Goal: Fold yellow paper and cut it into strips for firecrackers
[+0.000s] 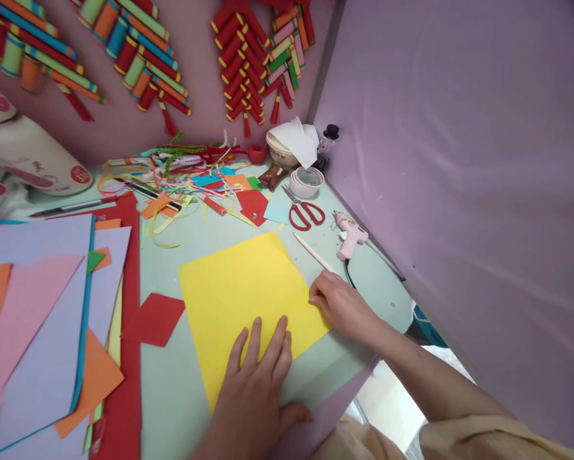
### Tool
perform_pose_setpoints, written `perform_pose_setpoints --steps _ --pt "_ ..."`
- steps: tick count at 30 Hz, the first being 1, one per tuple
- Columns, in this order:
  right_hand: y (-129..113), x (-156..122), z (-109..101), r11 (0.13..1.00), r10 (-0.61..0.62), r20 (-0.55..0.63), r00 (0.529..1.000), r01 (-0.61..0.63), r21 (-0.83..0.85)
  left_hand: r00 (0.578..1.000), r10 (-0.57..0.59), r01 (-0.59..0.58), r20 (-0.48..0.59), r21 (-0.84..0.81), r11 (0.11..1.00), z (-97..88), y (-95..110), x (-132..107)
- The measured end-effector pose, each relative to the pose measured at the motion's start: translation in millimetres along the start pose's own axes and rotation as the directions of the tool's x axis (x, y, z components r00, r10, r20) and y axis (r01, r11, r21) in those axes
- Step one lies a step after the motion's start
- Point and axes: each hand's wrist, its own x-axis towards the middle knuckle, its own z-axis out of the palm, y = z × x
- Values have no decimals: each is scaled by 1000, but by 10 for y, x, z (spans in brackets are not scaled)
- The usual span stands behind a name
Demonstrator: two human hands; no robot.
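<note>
Squarish yellow paper, one corner toward bench far edge, long axis indistinct; your left hand spread, right hand's pinch unclear.

head view | worn on head | faces forward and down | close above the table

Person's left hand palm down, fingers spread forward, thumb out rightward. Right hand to its right, slightly farther forward, fingers curled, bare forearm angled behind.
</note>
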Motion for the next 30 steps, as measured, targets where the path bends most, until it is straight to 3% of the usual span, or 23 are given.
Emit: perform_pose_setpoints --steps 11,18,30 --pt "-3 27 -57 1000 -31 39 999 31 -3 997 4 0 73 -50 999 -191 41 100" --pt "37 68 -50 999 -28 75 997 26 21 945 294 -258 142 -227 939 -261 -164 385" --pt "63 62 -40 998 -36 62 997 34 47 883 447 -391 142 -302 869 -222 -425 542"
